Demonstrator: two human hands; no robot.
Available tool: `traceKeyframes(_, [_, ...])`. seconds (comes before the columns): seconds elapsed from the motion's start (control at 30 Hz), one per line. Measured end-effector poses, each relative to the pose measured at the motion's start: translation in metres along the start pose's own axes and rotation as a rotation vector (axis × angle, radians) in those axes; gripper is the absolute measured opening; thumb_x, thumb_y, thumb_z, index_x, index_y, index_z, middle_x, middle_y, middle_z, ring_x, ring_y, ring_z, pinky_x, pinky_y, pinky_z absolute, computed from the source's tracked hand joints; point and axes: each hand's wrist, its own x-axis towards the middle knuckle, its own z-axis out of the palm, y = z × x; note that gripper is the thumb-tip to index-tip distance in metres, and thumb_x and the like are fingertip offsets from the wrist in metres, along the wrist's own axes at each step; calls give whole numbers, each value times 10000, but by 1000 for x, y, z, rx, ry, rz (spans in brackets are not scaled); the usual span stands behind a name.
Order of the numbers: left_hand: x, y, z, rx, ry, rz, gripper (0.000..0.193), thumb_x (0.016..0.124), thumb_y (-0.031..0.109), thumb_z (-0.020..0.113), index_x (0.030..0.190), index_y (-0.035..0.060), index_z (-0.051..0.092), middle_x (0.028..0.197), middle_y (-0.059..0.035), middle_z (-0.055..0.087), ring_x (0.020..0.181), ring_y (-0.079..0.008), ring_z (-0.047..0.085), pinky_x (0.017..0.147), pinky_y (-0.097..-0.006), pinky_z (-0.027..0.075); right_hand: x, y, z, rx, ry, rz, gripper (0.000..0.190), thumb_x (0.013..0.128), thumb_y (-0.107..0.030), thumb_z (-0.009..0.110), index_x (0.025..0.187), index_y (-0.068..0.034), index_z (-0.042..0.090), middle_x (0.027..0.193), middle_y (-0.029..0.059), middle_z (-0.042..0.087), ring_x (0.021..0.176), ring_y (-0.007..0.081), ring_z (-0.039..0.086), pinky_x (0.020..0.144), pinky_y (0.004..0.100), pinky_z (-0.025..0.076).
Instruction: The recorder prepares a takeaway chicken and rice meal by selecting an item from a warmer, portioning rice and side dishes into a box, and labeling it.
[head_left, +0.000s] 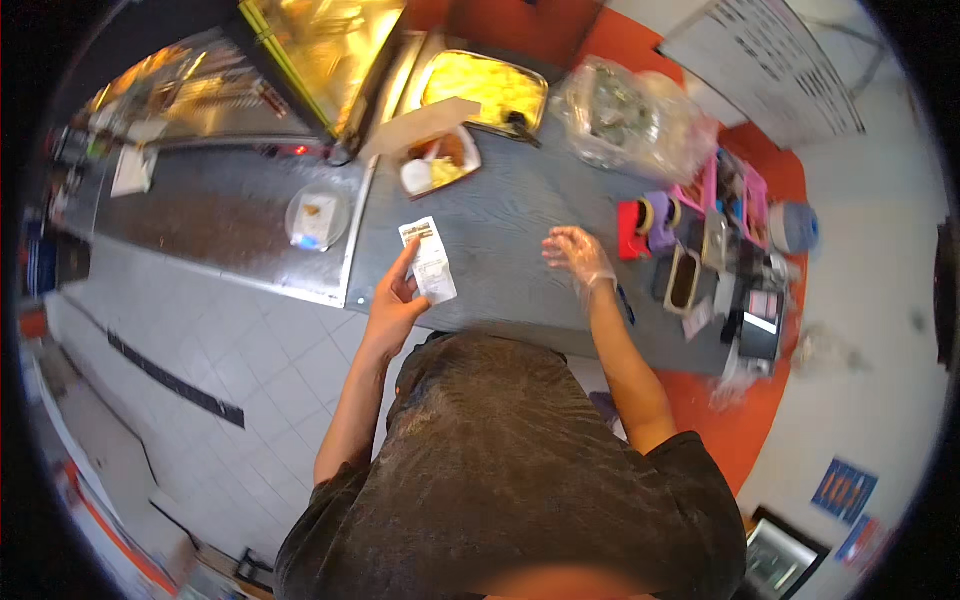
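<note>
My bare left hand (395, 304) grips a printed paper receipt (433, 264) between thumb and fingers, above the near edge of the dark worktop (495, 217). A clear plastic glove covers my right hand (576, 256), which is over the worktop with its fingers apart and nothing in them. Beyond the receipt stands an open cardboard food box (469, 152). Inside it are browned food, some yellow food and a round white item, perhaps a small tub. Behind the box is a metal tray (541, 101) of yellow food, with a black-handled utensil (519, 124) at its corner.
Right of my gloved hand are red (631, 231) and purple (661, 217) tape dispensers, a metal container (682, 281) and a pen (625, 304). Plastic bags (637, 124) lie farther back. On the left, a round plastic lid or dish (318, 217) rests on a metal counter (217, 210) beside a lit display cabinet (322, 60).
</note>
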Motion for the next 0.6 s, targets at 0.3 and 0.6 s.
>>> traceKeyframes(0.3, [69, 9, 95, 540, -577, -46, 334, 868, -108, 563, 1172, -1, 654, 1071, -59, 699, 994, -113, 635, 906, -272, 490, -131, 19, -60, 850, 437, -123, 242, 968, -113, 563, 1170, 19, 544, 1042, 213, 673, 872, 307, 706, 741, 392, 602])
traceKeyframes(0.6, [-7, -74, 235, 953, -883, -17, 249, 945, 232, 653, 839, 6, 655, 773, -80, 679, 632, -174, 603, 631, -318, 477, -185, 28, -97, 1098, 946, -340, 254, 931, -81, 583, 1161, 1, 514, 983, 193, 640, 796, 297, 678, 740, 394, 602])
